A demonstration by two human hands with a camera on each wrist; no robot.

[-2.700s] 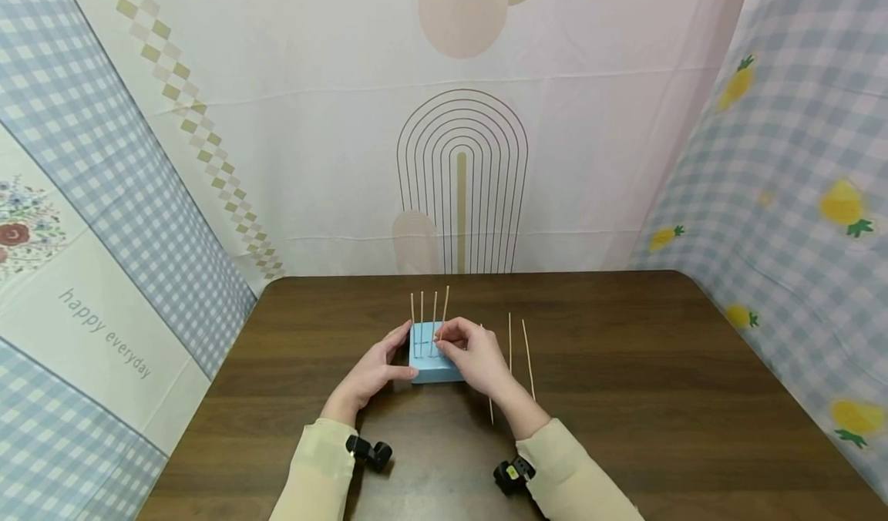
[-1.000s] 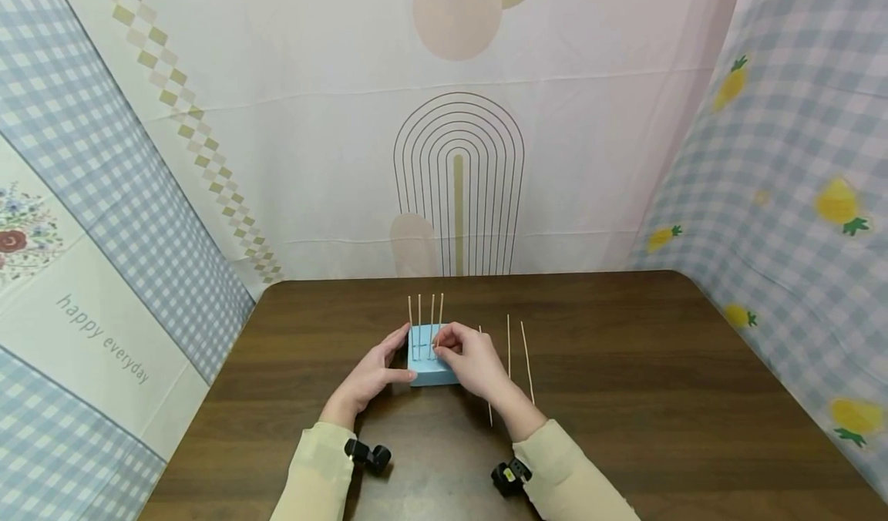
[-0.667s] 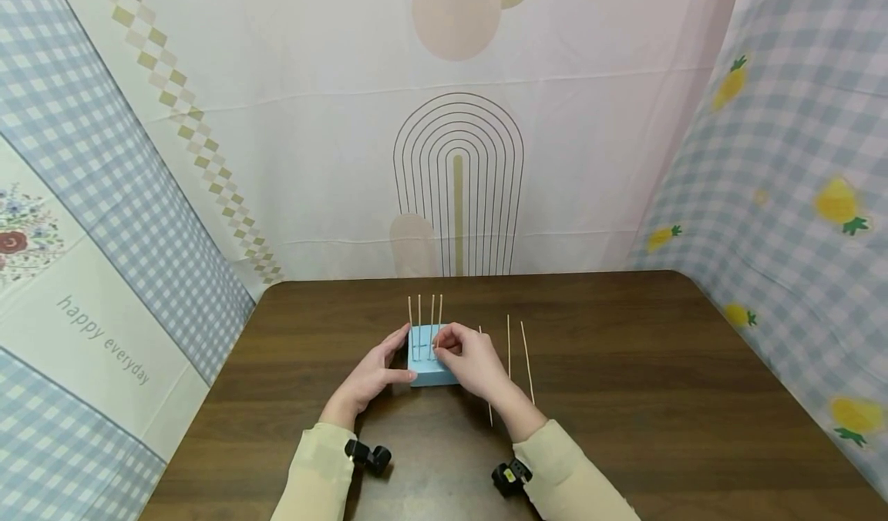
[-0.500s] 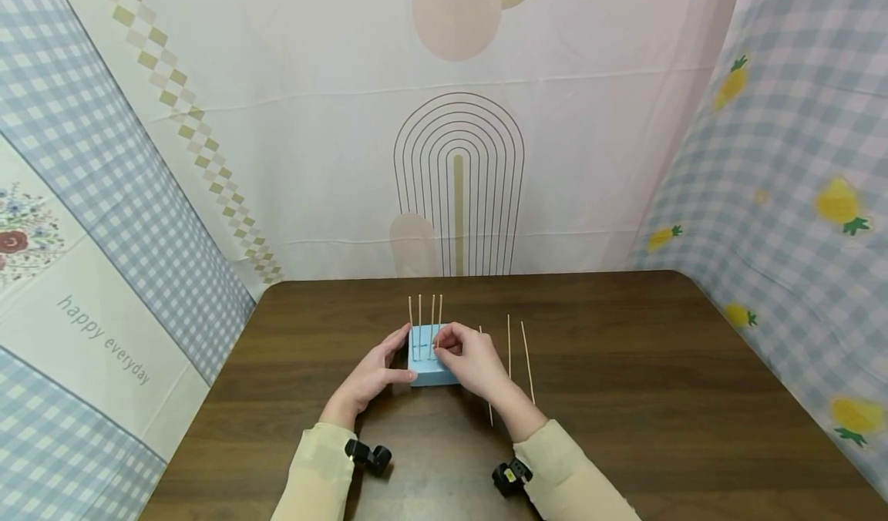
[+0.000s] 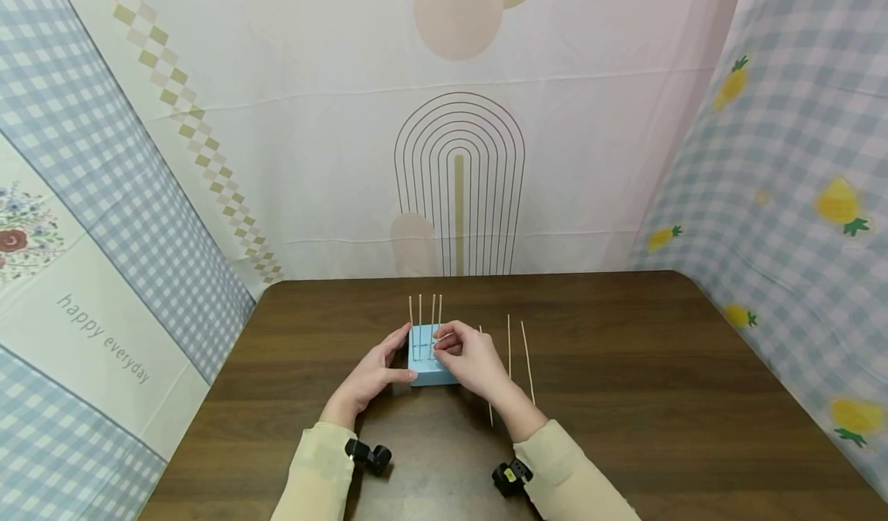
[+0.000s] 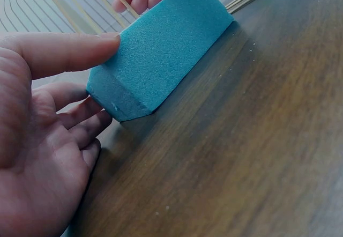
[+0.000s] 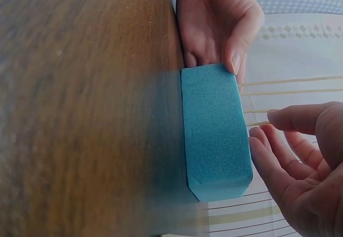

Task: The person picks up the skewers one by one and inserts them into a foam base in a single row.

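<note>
A pale blue foam block (image 5: 435, 374) rests on the table with several thin wooden sticks (image 5: 420, 313) standing upright in its top. My left hand (image 5: 375, 371) grips its left end, thumb on the front upper corner (image 6: 110, 44) and fingers along the side. Over the right part of the block is my right hand (image 5: 475, 355). Its thumb and index finger are slightly parted, one on either side of the rightmost stick (image 5: 440, 309). In the right wrist view that stick's lower end (image 7: 257, 124) meets the block between these fingertips. My right hand hides the block's right end.
Loose wooden sticks (image 5: 527, 359) lie on the dark wooden table (image 5: 624, 398) to the right, partly under my right forearm. Black wrist cameras (image 5: 369, 457) sit on both sleeves. A patterned cloth (image 5: 333, 159) hangs behind the table.
The rightmost stick has gone from slightly tilted to nearly upright and sits a little lower. My right fingertips, pinching it before, have parted slightly. My left hand stays on the block.
</note>
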